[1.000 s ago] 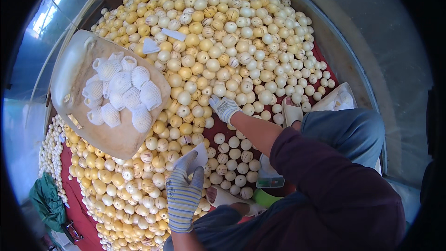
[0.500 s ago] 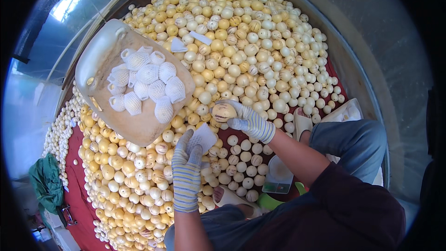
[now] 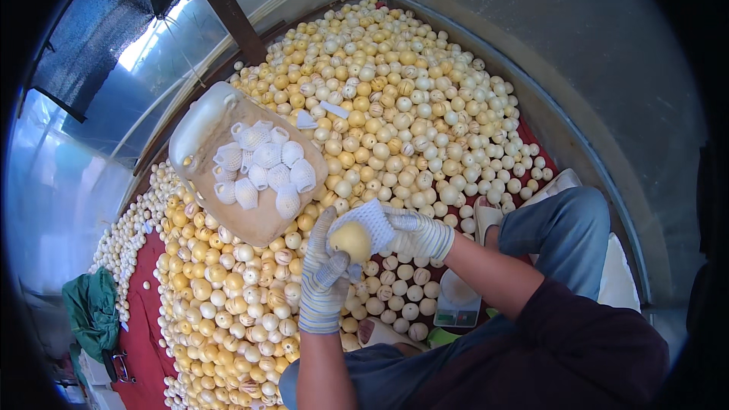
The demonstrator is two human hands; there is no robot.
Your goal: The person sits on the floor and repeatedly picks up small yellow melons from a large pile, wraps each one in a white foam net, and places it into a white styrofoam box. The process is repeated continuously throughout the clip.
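My left hand (image 3: 320, 292), in a striped knit glove, grips a round yellow pepino melon (image 3: 351, 241). A white foam net sleeve (image 3: 373, 222) covers the melon's far right side, leaving the near left side bare. My right hand (image 3: 422, 234), gloved alike, holds the sleeve by its right edge; some of its fingertips are hidden behind the foam. Just beyond my hands, at the left, a worn plastic tub (image 3: 262, 229) holds several melons in foam sleeves (image 3: 267, 156).
A large heap of loose yellow and cream melons (image 3: 410, 99) surrounds the tub, over a red cloth (image 3: 144, 311). Two foam pieces (image 3: 334, 109) lie on it. A small scale (image 3: 459, 300) stands by my feet. A green bundle (image 3: 91, 311) is far left; a clear sheet wall (image 3: 592, 53) bounds the right.
My hands have come together, and the foam sleeve now covers part of the melon. The melon has passed from my right hand to my left; my right hand now holds the sleeve. The view has shifted.
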